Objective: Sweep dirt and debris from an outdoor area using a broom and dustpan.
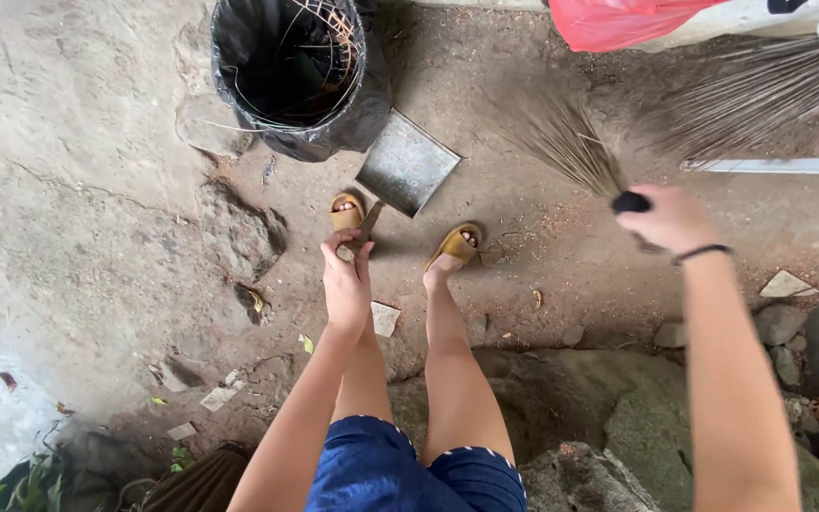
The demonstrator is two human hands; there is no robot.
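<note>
Bare, cracked dirt ground (97,190) outdoors — littered with paper scraps and leaves, with rough rocks (618,427) along the near edge. The left hand (346,282) is closed on the handle of a grey metal dustpan (407,163), which lies flat beside a black-lined bin (298,71). The right hand (672,218) grips a stick broom (571,147) — its bristles fan toward the dustpan.

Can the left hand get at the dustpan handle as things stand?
Probably yes: the left hand is already at the dustpan handle, fingers closing round its lower end beside the left sandal. Nothing lies between. The right hand holds the stick broom off to the side.
</note>
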